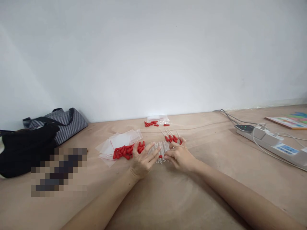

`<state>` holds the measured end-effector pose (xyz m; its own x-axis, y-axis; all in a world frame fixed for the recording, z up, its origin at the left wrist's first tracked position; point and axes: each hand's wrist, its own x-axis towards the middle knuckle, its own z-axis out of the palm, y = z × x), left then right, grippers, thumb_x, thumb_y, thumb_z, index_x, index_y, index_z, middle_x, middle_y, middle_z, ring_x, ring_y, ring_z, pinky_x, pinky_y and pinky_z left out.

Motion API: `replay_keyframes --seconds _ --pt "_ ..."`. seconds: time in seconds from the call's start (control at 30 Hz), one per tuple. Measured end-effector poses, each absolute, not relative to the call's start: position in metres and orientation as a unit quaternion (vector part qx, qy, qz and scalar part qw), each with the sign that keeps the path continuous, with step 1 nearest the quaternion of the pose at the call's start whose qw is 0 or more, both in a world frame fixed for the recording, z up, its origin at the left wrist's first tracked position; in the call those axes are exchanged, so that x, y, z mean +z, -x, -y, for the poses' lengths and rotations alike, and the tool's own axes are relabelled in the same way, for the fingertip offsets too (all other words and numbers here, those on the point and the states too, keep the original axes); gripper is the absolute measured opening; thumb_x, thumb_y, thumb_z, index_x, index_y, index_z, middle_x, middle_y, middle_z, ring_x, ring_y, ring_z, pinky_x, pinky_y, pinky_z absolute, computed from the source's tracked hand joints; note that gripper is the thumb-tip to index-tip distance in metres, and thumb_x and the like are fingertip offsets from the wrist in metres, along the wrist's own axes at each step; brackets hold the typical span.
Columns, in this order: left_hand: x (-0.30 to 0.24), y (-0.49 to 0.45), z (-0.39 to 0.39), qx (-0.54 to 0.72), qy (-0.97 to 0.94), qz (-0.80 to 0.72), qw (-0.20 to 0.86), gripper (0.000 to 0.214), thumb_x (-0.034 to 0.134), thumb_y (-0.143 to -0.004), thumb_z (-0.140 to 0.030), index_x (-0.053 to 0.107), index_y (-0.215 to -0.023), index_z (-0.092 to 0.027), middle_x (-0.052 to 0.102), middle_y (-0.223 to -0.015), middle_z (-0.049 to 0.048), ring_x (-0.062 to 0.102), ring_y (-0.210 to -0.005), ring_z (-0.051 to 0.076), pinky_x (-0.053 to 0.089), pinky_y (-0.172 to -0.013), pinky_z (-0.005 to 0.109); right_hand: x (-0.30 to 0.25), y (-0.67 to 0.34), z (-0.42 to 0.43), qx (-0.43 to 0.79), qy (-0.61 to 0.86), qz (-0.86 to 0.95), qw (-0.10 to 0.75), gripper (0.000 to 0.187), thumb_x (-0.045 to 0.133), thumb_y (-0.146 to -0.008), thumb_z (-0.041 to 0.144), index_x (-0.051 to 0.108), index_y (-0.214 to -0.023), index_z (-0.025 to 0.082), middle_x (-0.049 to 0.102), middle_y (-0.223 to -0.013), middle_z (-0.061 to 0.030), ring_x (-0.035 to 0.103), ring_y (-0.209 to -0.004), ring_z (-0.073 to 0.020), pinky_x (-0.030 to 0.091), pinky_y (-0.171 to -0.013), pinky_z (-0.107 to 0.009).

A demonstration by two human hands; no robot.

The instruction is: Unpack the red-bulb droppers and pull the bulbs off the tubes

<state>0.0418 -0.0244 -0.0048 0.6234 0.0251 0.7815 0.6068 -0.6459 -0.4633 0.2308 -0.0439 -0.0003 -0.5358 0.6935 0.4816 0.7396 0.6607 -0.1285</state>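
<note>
My left hand point(142, 161) pinches a small red rubber bulb point(160, 156) between thumb and forefinger, its other fingers spread. Right beside it, my right hand point(179, 156) has its fingertips closed at the bulb's right end, seemingly on a thin clear tube that they mostly hide. Under and between both hands lies a row of clear glass tubes point(164, 147). A pile of red rubber bulbs point(124, 151) sits left of my left hand. Just beyond my right hand are several droppers point(170, 138), red bulbs fitted on clear tubes.
Clear plastic bags point(117, 142) lie under and behind the bulb pile. Farther back are more red bulbs point(151, 123) and a small bag point(157, 118). A black bag point(28, 150) and a striped bag point(69, 123) stand left. A power strip point(285, 149) with cables lies right.
</note>
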Motion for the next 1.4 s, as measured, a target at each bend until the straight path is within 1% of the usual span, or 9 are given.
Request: replay_keyframes --seconds 0.13,0.23,0.33,0.43,0.53,0.7,0.83,0.97,1.4 --pt "0.003 -0.03 0.022 -0.376 0.82 0.206 0.381 0.02 0.049 -0.08 -0.014 0.062 -0.079 -0.029 0.067 -0.096 -0.0097 0.058 -0.093 0.016 0.004 -0.105 0.05 0.008 -0.243 0.045 0.043 0.426 0.876 0.221 0.033 0.034 -0.088 0.026 0.058 -0.066 0.019 0.056 -0.061 -0.0004 0.048 -0.074 -0.0137 0.012 -0.089 -0.045" --pt "0.008 -0.01 0.012 -0.385 0.801 0.29 0.356 0.016 0.051 -0.08 -0.02 0.064 -0.08 -0.028 0.068 -0.092 -0.0048 0.058 -0.09 0.02 0.02 -0.099 0.051 0.008 -0.258 0.041 0.097 0.464 0.847 0.24 0.035 0.028 -0.089 0.028 0.057 -0.071 0.019 0.059 -0.065 -0.0011 0.051 -0.076 -0.0145 0.014 -0.091 -0.045" --pt "0.013 0.008 0.002 -0.429 0.769 0.411 0.235 0.019 0.049 -0.081 -0.03 0.066 -0.083 -0.023 0.068 -0.085 0.0034 0.058 -0.082 0.019 0.043 -0.081 0.036 0.006 -0.267 0.032 0.18 0.511 0.786 0.298 0.029 0.027 -0.089 0.03 0.053 -0.082 0.019 0.061 -0.063 0.0009 0.053 -0.07 -0.0134 0.024 -0.088 -0.041" --pt "0.018 0.02 -0.006 -0.438 0.745 0.493 0.1 0.028 0.045 -0.079 -0.036 0.066 -0.086 -0.019 0.063 -0.081 0.0054 0.059 -0.074 0.016 0.048 -0.068 0.027 0.006 -0.265 0.021 0.268 0.553 0.711 0.342 0.021 0.037 -0.084 0.033 0.05 -0.079 0.018 0.062 -0.066 0.0005 0.053 -0.066 -0.0125 0.036 -0.074 -0.029" --pt "0.022 0.032 -0.014 -0.408 0.711 0.573 0.005 0.03 0.047 -0.073 -0.035 0.066 -0.089 -0.018 0.062 -0.083 0.0047 0.059 -0.068 0.015 0.049 -0.064 0.025 0.006 -0.257 0.006 0.306 0.595 0.658 0.344 0.022 0.044 -0.079 0.033 0.05 -0.067 0.017 0.059 -0.062 0.0006 0.051 -0.057 -0.0103 0.037 -0.057 -0.021" --pt "0.027 0.052 -0.025 -0.343 0.63 0.691 -0.092 0.033 0.052 -0.066 -0.033 0.063 -0.094 -0.019 0.066 -0.077 0.0013 0.061 -0.067 0.016 0.047 -0.064 0.024 0.006 -0.242 -0.017 0.285 0.659 0.622 0.312 0.027 0.043 -0.078 0.033 0.055 -0.062 0.015 0.056 -0.053 0.0001 0.047 -0.044 -0.0087 0.033 -0.045 -0.02" --pt "0.028 0.064 -0.029 -0.312 0.612 0.72 -0.101 0.04 0.053 -0.065 -0.037 0.059 -0.098 -0.017 0.066 -0.072 0.0006 0.062 -0.064 0.016 0.044 -0.059 0.023 0.005 -0.221 -0.028 0.227 0.686 0.63 0.283 0.015 0.05 -0.072 0.027 0.06 -0.073 0.016 0.064 -0.071 -0.0039 0.058 -0.064 -0.0138 0.038 -0.055 -0.021" --pt "0.023 0.072 -0.032 -0.303 0.619 0.718 -0.099 0.041 0.052 -0.065 -0.041 0.057 -0.098 -0.016 0.064 -0.068 -0.0002 0.06 -0.058 0.015 0.042 -0.055 0.022 0.006 -0.201 -0.028 0.16 0.704 0.644 0.253 0.021 0.051 -0.07 0.025 0.06 -0.087 0.017 0.065 -0.089 -0.0082 0.058 -0.084 -0.0205 0.04 -0.065 -0.027" --pt "0.019 0.079 -0.037 -0.279 0.633 0.715 -0.102 0.032 0.055 -0.064 -0.041 0.062 -0.088 -0.02 0.064 -0.067 -0.0012 0.059 -0.061 0.015 0.041 -0.058 0.023 0.004 -0.198 -0.021 0.076 0.706 0.673 0.206 0.021 0.047 -0.074 0.025 0.061 -0.088 0.017 0.065 -0.087 -0.0093 0.059 -0.085 -0.0211 0.039 -0.068 -0.029"
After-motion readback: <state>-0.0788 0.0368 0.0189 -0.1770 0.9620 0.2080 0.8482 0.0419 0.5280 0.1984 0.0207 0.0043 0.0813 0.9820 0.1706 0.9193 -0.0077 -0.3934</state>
